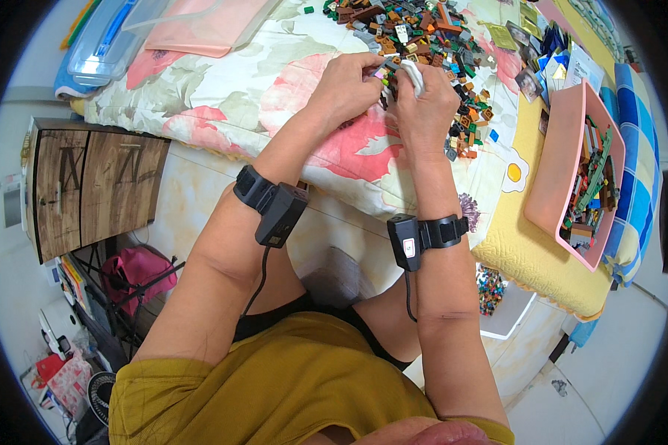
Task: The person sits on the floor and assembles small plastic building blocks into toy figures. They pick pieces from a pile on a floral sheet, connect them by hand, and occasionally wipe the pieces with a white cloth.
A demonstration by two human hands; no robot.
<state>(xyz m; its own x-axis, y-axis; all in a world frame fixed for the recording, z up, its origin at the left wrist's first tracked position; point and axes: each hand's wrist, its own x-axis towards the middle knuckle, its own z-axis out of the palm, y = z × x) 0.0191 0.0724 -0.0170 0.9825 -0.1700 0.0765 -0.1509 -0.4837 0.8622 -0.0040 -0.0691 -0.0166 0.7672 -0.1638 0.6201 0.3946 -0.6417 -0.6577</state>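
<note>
My two hands meet over the near edge of a pile of small building bricks (427, 46) in brown, orange, grey, black and green. The fingers of my left hand (344, 89) are pinched at the tips on what looks like a small grey building brick (388, 67); its shape is partly hidden. My right hand (432, 104) is closed round a crumpled white cloth (416, 77), or perhaps a tissue, right beside the left fingertips. A few loose bricks lie under and between the hands, mostly covered by the fingers.
A flowered sheet (230, 89) covers the bed under the bricks. To the right, a pink bin (560, 159) of bricks leans tilted, near cards and papers (557, 63). Clear plastic boxes (107, 44) stand far left. Below the bed edge sits a white tray (513, 315) of small bricks.
</note>
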